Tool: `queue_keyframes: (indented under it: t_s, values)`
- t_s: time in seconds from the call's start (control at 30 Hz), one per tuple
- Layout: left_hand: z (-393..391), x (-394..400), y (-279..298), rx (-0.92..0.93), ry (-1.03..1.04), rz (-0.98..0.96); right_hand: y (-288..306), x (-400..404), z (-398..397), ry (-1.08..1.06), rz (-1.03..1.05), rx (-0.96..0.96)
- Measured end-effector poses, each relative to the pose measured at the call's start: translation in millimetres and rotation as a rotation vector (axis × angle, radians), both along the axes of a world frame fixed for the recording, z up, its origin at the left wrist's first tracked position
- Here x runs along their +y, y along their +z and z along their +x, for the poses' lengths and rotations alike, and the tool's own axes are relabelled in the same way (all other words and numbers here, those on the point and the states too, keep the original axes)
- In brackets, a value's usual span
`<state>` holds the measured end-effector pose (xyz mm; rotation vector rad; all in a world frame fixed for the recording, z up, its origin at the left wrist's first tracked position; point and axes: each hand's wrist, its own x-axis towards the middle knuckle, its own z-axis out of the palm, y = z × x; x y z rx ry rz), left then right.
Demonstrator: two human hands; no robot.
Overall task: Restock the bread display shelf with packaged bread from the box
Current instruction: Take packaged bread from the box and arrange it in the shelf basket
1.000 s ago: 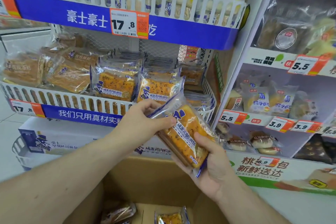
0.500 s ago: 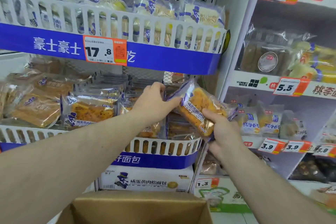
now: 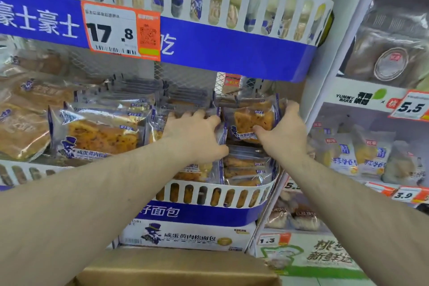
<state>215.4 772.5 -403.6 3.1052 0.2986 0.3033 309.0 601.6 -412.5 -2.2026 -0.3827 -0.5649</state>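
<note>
Half a second ago the pack [image 3: 253, 121] was held in the air in front of the shelf; now it sits inside the middle shelf [image 3: 218, 193], at its right end, on top of a stack of like packs. The right hand [image 3: 282, 131] grips it, thumb on its front face and fingers curled over its top right corner. The left hand [image 3: 197, 134] has moved off the pack and now presses with spread fingers on the neighbouring row of packs just to the left, keeping them back. The view has also come closer to the shelf.

The middle shelf is a white slotted basket with a blue front strip; it holds upright rows of clear packs of golden bread with a top-hatted figure on each, and flatter brown loaves [image 3: 21, 127] at the far left. The upper shelf [image 3: 232, 51], of the same make, holds paler packs. A brown cardboard box [image 3: 176, 269] stands at the bottom edge, its inside hidden.

An orange-edged price tag [image 3: 120, 30] on the upper strip reads 17.8. A white carton [image 3: 188, 235] under the middle shelf shows the same figure and Chinese text. The unit to the right bears "YUMMY BAKE" and tags reading 5.5, 3.9 and 1.3.
</note>
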Motion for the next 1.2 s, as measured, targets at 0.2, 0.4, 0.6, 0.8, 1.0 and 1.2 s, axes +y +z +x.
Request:
queue_keyframes:
  t_s: [0.2, 0.4, 0.6, 0.8, 1.0, 1.2]
  values:
    - [0, 4, -4, -0.03, -0.017, -0.029, -10, 7, 22, 0.103, 0.018, 0.098]
    - [2, 4, -6, -0.043, -0.018, -0.032, -5, 4, 58, 0.328, 0.221, 0.564]
    - [0, 4, -7, -0.055, -0.024, -0.023, 7, 21, 81, 0.179, -0.157, 0.601]
    - [-1, 6, -9, -0.064, -0.037, -0.046, 1, 39, 66, -0.071, -0.459, 0.288]
    - [0, 6, -8, -0.063, -0.036, -0.042, -3, 43, 85, 0.182, -0.199, 0.458]
    - [1, 5, -8, -0.07, -0.036, -0.032, -10, 60, 79, -0.017, -0.443, 0.361]
